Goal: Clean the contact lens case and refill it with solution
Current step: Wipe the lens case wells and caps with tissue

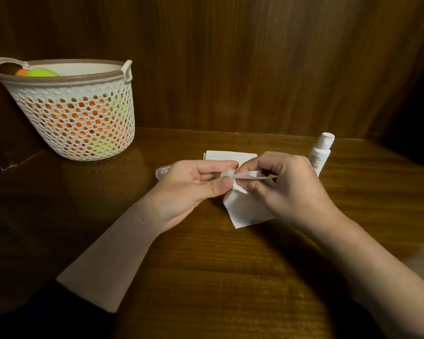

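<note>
Pinching a small clear case part (230,172), left hand (194,189) fingers clamp it at frame centre. Right hand (287,187) fingers pinch the tissue (245,209) against it from the right; solution bottle (320,152) stands nearer the right hand.

The basket (78,113) stood on the counter (206,265), far left of the bottle (320,152). Between them, nearer the bottle, lay a folded paper (228,155); a small case part (162,172) lay just left of that paper.

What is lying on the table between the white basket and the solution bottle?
In the head view, between basket and bottle: a clear case part and white folded paper, behind both hands.
</note>
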`<action>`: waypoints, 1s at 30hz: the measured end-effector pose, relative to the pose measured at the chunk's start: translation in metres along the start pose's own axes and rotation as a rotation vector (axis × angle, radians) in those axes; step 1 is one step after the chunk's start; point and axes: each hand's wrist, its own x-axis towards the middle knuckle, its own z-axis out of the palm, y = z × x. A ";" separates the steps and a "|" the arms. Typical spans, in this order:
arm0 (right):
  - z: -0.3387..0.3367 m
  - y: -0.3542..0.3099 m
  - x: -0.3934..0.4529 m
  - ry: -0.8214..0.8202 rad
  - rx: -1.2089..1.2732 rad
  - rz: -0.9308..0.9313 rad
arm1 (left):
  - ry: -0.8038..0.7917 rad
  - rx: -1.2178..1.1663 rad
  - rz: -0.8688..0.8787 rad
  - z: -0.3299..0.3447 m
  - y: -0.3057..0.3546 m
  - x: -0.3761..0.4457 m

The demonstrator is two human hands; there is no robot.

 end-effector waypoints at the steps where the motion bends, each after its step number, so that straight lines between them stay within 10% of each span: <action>1: 0.000 0.000 0.000 -0.011 0.011 -0.001 | -0.007 -0.001 0.004 0.001 -0.001 0.000; 30: 0.012 -0.007 -0.001 0.093 -0.121 0.088 | 0.032 0.041 0.044 0.004 0.002 -0.003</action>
